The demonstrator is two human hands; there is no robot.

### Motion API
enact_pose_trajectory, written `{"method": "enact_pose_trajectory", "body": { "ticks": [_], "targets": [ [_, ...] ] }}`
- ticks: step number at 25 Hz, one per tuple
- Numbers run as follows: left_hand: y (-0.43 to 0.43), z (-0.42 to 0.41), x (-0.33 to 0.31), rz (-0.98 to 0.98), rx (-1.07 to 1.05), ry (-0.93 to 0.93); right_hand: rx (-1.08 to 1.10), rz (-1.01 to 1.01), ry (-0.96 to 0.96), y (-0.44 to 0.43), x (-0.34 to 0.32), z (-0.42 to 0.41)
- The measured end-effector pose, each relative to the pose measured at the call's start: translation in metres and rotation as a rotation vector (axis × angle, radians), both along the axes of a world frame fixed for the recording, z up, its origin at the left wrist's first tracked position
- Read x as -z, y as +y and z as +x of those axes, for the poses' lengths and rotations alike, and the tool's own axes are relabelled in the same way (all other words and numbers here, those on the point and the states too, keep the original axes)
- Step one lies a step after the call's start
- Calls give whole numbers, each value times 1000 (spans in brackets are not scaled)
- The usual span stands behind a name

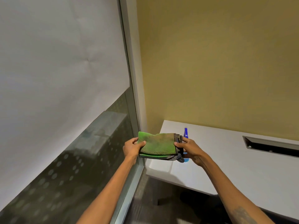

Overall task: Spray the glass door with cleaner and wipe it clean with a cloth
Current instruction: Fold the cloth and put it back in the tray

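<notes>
I see my left hand [131,148] and right hand [191,150] with fingers [179,145] pinched on a folded green cloth [156,146], beside the glass door [64,159], spray bottle [186,134] on the desk [234,167] behind.

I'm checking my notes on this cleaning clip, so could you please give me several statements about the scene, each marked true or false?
1. Both hands hold the cloth. True: left hand and right hand grip opposite ends.
2. The cloth is red. False: it is green, with dirty patches.
3. The blue spray bottle stands on the white table. True.
4. The cloth is pressed against the glass door. False: it is held apart from the glass.
</notes>
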State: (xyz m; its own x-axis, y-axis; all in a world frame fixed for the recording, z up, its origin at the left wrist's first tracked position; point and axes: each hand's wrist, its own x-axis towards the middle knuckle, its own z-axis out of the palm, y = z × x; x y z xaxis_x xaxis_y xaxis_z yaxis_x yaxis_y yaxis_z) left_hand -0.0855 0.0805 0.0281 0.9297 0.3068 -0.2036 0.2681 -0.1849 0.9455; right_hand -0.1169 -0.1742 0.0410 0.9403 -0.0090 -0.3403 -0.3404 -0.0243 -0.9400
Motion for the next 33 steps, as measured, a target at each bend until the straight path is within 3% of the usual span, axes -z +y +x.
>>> {"method": "enact_pose_trajectory", "body": {
  "ticks": [5,11,18,24,33],
  "targets": [
    [-18,34,35,165,-34,75,83,-45,104,-3,43,41],
    [-21,78,73,219,217,183,209,-81,251,16,98,73],
    [-36,106,125,318,240,294,445,-368,292,40,146,93],
    [-47,114,153,388,283,362,315,-588,319,53,176,103],
    [-40,118,180,593,419,374,266,-718,390,62,199,106]
  ]
}}
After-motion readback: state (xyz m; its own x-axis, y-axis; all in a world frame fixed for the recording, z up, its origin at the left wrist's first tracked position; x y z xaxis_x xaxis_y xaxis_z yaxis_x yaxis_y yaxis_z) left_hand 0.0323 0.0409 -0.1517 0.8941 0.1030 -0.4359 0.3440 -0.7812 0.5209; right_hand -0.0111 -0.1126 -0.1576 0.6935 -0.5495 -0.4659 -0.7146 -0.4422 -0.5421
